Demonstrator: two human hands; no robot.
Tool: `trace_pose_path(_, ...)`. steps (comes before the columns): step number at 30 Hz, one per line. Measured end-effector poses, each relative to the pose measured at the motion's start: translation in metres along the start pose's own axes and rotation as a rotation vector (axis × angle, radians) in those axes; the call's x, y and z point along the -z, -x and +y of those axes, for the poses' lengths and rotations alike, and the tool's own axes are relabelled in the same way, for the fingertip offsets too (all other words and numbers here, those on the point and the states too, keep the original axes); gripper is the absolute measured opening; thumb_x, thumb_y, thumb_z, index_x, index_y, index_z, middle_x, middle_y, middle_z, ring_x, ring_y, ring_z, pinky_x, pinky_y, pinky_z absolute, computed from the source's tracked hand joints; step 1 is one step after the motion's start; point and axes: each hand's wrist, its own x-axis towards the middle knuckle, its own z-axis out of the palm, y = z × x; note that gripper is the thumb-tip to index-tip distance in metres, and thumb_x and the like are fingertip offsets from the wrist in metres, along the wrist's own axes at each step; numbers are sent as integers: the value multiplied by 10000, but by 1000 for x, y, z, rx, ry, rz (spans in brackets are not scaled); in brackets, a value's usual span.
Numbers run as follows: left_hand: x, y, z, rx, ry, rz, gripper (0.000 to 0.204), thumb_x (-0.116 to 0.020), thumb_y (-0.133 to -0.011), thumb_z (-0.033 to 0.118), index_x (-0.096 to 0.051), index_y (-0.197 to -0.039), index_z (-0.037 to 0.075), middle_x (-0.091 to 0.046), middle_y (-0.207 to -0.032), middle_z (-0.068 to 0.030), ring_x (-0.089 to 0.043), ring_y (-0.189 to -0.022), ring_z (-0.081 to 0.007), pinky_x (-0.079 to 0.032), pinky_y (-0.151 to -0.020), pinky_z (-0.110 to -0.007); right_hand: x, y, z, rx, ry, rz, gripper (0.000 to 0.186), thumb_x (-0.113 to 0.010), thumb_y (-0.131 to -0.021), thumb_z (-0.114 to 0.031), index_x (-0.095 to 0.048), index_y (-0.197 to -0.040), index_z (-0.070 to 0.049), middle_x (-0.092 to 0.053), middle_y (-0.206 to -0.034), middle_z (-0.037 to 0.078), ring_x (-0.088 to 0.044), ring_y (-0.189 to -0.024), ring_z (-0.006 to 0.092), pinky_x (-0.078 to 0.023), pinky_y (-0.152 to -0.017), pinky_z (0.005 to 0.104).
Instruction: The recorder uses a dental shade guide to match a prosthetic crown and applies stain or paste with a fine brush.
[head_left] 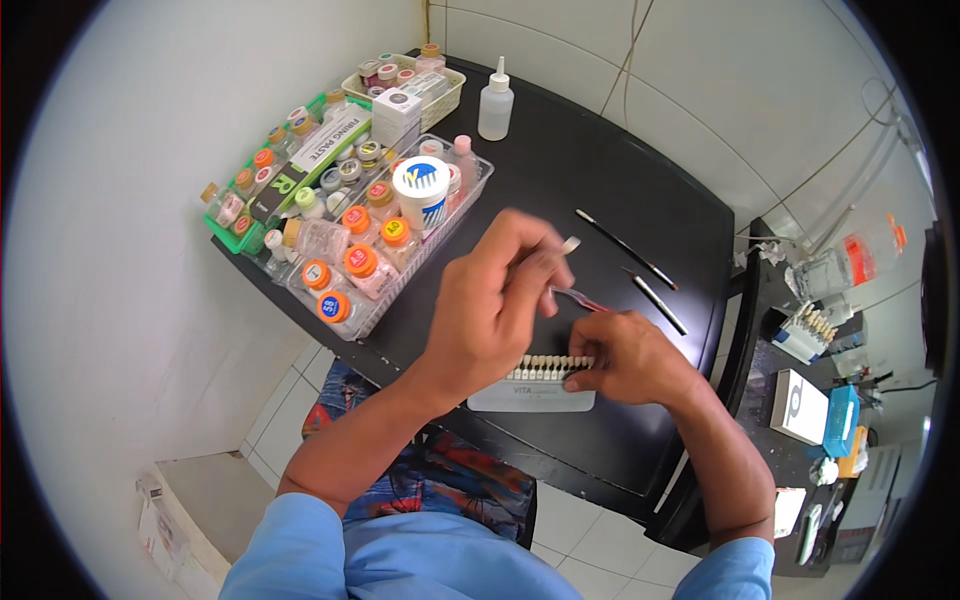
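Observation:
My left hand is raised over the black table, its fingers pinched on a small whitish piece; blur hides its exact kind. Below it on the table lies a tooth shade guide, a pale holder with a row of tooth-coloured tabs. My right hand grips the right end of that row, thumb in front and fingers behind. A thin metal-tipped tool with a red part shows between both hands; its far end is hidden at my right hand, and I cannot tell whether it is held.
A clear tray of orange-capped jars stands at left, with a green basket and cream basket behind. A squeeze bottle stands at the back. Two brushes lie right. A side table holds another shade guide.

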Motion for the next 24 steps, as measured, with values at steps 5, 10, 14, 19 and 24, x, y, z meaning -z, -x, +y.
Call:
trace_pose_path(5, -34, -69, -28, 108, 179, -47, 70, -568, -1174, 67, -579, -1228, 23, -718, -990, -84, -736, -855, -131, -563, -727, -255, -4, 1, -3, 57, 160, -28, 427, -979, -782, -256, -723, -1068, -68, -774, -936, 118, -763, -926, 368, -576, -819, 488)
trace_pose_path(10, -50, -65, -77, 189, 156, -93, 92, -595, -1148, 43, -586, -1230, 2, -692, -1090, -87, -803, -894, -159, -612, -707, -257, 4, 14, -11, 89, 291, 36, 376, -930, -851, -272, -736, -1113, -85, -749, -1055, 118, -763, -1049, 372, -593, -883, 508)
trace_pose_path(14, -34, -57, -71, 231, 89, -108, 85, -615, -1131, 38, -603, -1202, -8, -675, -1120, -83, -819, -902, -161, -619, -698, -257, 56, 10, -5, -76, 217, 178, 216, -825, -957, -213, -760, -1119, -85, -795, -1052, 153, -774, -1004, 406, -604, -887, 513)
trace_pose_path(19, -46, -53, -66, 263, 99, -139, 125, -624, -1127, 52, -655, -1226, -17, -701, -1052, -66, -776, -802, -115, -579, -661, -242, 71, 4, 91, -88, 341, 659, 126, -796, -958, -122, -782, -1072, -71, -776, -1000, 126, -754, -991, 386, -595, -867, 502)
trace_pose_path(24, -41, -48, -64, 333, 83, -144, 122, -645, -1117, 72, -684, -1184, -23, -678, -824, -5, -718, -727, -74, -555, -649, -235, 59, -12, 110, -105, 281, 614, 207, -841, -940, -160, -845, -1128, -73, -749, -1045, 126, -733, -1045, 376, -594, -895, 479)
